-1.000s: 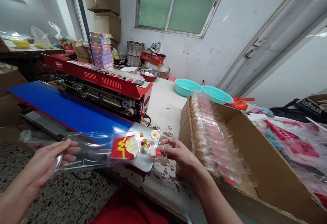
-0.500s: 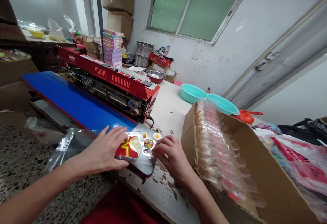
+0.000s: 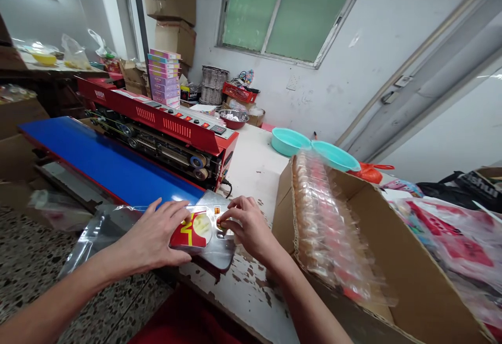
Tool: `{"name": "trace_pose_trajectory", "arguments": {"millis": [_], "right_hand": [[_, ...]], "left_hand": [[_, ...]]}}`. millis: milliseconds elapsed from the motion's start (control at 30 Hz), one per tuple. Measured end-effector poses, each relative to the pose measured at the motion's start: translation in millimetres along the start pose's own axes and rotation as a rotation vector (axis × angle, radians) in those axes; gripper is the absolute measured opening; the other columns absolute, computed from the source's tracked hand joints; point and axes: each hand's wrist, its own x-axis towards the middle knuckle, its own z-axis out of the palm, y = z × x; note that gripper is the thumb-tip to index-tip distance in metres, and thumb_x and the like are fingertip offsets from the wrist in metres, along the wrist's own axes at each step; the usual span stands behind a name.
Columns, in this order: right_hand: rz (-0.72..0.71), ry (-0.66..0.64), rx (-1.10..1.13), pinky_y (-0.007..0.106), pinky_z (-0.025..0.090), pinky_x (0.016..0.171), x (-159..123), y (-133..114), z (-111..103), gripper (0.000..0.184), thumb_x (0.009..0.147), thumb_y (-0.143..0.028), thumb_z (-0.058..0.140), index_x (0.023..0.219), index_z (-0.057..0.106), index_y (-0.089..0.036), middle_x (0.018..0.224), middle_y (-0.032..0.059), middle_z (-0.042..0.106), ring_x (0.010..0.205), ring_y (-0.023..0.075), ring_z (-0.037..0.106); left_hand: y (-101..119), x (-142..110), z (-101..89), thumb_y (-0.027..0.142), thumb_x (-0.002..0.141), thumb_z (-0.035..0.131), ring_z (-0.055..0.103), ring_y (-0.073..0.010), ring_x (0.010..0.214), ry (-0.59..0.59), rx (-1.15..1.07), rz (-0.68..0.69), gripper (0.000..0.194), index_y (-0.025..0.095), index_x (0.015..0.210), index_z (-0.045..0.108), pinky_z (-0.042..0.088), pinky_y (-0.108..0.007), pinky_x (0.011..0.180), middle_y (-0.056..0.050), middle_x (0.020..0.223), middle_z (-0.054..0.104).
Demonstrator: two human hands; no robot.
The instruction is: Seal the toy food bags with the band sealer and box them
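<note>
My left hand (image 3: 159,234) lies over a clear plastic bag (image 3: 94,229) and grips a red and yellow pack with a fries picture (image 3: 188,235), thumb along its near edge. Right of the pack, small food-picture pieces show, among them a burger piece (image 3: 217,210) and a round dish piece (image 3: 219,222) partly under my fingertips. My right hand (image 3: 249,224) has its thumb and fingers pinched together at these pieces; what is between them is hidden. Beneath everything is a grey metal plate (image 3: 219,260) with a rounded corner.
A red machine (image 3: 207,140) with rollers and a blue conveyor belt (image 3: 90,156) stands beyond my left hand. At right, a cardboard box (image 3: 427,260) holds a row of clear plastic packs (image 3: 325,218). Turquoise basins (image 3: 290,142) sit on the worn white table (image 3: 254,161).
My right hand has moved left, from the pieces' right side to over the round dish piece, and now covers the egg piece. My left hand stays on the pack. The view has shifted slightly.
</note>
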Motion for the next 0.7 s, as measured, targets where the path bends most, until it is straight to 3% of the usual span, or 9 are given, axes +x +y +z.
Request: {"name": "trace_pose_trajectory", "arguments": {"millis": [167, 300, 567, 700], "right_hand": [[0.088, 0.063, 0.069, 0.030, 0.042, 0.076, -2.2, 6.8, -19.6, 0.007, 0.085, -0.025, 0.060, 0.086, 0.066, -0.024, 0.089, 0.0024, 0.064, 0.087, 0.0179, 0.055], [0.189, -0.015, -0.087, 0.026, 0.041, 0.069, -11.0, 17.7, -34.7, 0.010, 0.086, -0.024, 0.059, 0.084, 0.068, -0.024, 0.084, 0.0015, 0.065, 0.081, 0.0170, 0.057], [0.173, -0.146, -0.189, 0.024, 0.040, 0.066, -11.8, 14.4, -29.2, 0.015, 0.086, -0.018, 0.056, 0.081, 0.069, -0.022, 0.087, 0.0024, 0.063, 0.079, 0.0147, 0.059], [0.230, -0.100, -0.112, 0.027, 0.041, 0.067, -11.4, 16.9, -27.6, 0.011, 0.083, -0.019, 0.058, 0.083, 0.068, -0.022, 0.087, 0.0024, 0.064, 0.078, 0.0163, 0.059]], "left_hand": [[-0.9, -2.7, 1.4, 0.054, 0.064, 0.068, 0.038, -0.0296, 0.127, 0.012, 0.002, -0.016, 0.064, 0.026, 0.117, 0.048, 0.018, -0.057, 0.107, -0.008, 0.136, 0.046], [-4.1, -3.8, 5.3, 0.054, 0.062, 0.069, 0.039, -0.0316, 0.127, 0.035, -0.008, -0.006, 0.064, 0.027, 0.117, 0.051, 0.019, -0.058, 0.107, -0.007, 0.138, 0.045], [-4.6, -4.2, 7.1, 0.052, 0.062, 0.070, 0.040, -0.0318, 0.126, 0.037, -0.009, -0.020, 0.063, 0.027, 0.116, 0.053, 0.020, -0.058, 0.107, -0.009, 0.139, 0.044], [-2.9, -5.0, 4.9, 0.054, 0.061, 0.071, 0.039, -0.0320, 0.127, 0.025, -0.001, -0.032, 0.064, 0.026, 0.116, 0.054, 0.021, -0.057, 0.108, -0.010, 0.139, 0.045]]}}
